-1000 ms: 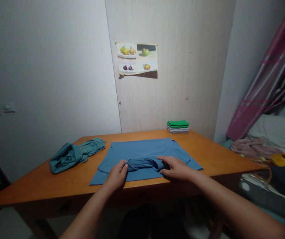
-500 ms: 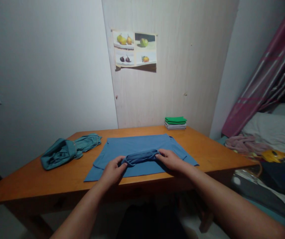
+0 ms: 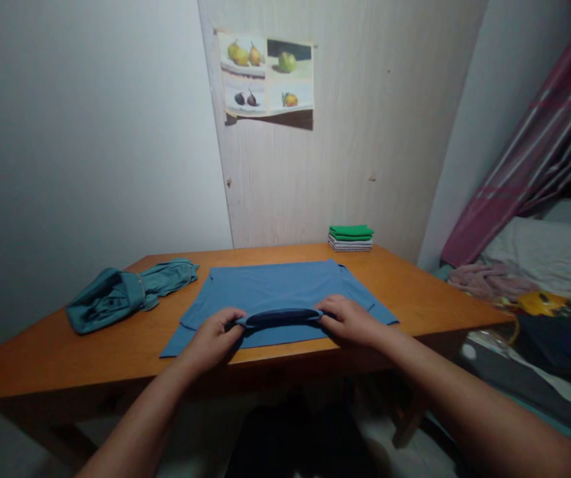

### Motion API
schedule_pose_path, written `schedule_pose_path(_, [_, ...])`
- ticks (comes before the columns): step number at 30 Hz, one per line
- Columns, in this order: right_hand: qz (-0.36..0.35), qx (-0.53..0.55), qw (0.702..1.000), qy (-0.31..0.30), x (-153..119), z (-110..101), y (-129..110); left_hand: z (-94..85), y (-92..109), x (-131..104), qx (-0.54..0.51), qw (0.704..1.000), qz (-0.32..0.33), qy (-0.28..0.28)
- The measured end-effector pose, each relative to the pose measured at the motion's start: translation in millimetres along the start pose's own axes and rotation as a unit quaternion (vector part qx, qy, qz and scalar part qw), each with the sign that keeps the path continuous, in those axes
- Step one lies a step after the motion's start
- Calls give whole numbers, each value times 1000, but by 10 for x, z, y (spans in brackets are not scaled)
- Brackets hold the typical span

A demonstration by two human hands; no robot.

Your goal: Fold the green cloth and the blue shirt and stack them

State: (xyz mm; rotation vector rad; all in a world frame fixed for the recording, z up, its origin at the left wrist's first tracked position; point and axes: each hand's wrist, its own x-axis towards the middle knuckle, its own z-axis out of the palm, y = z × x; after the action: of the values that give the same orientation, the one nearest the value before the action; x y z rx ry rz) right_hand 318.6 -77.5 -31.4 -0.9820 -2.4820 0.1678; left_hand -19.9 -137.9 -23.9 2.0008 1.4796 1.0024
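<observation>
A blue shirt [image 3: 275,285] lies spread on the wooden table, its collar end toward me. My left hand [image 3: 218,337] pinches the left end of the raised collar between thumb and fingers. At the collar's other end, my right hand [image 3: 346,320] grips it the same way. Between the two hands the neck opening looks like a narrow dark slit, pulled wide. The shirt's side edges fan out flat past both wrists.
On the table's left lies a crumpled teal garment [image 3: 116,299]. A small stack of folded cloths [image 3: 350,238], green on top, stands at the back right. The wooden table [image 3: 429,292] ends close in front of me. Bedding [image 3: 539,252] lies off to the right.
Both hands have moved slightly apart, and the collar between them is stretched wider and flatter, its opening narrowed. The view has tilted down a little.
</observation>
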Motion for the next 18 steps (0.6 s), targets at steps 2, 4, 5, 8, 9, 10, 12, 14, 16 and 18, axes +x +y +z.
schedule_pose_path(2, [-4,-14,1000,-11,-94,34,-6,-23,-25,-69,55,998,20,-19])
schedule_pose_path(4, [1,-16,1000,-8,-151,52,-5,-52,-42,-104,87,995,37,-37])
schedule_pose_path(5, [3,-11,1000,-4,-163,51,-5,-70,-44,-110,92,994,36,-44])
schedule_pose_path(8, [10,19,999,30,-140,7,-18,-134,-13,-91,94,995,-2,-45])
schedule_pose_path(9, [15,32,998,44,-114,-16,-33,-151,10,-73,94,995,-14,-37])
schedule_pose_path(10, [21,44,997,56,-80,-41,-55,-161,36,-49,95,995,-22,-25])
schedule_pose_path(12, [34,60,995,70,15,-84,-127,-151,93,25,95,995,-21,-6])
schedule_pose_path(14, [40,61,995,68,145,-105,-231,-91,139,133,92,996,-4,-2])
schedule_pose_path(16, [40,52,997,47,298,-90,-348,12,163,266,92,995,18,-14])
schedule_pose_path(18, [43,40,998,8,452,-38,-451,136,160,396,101,993,39,-43])
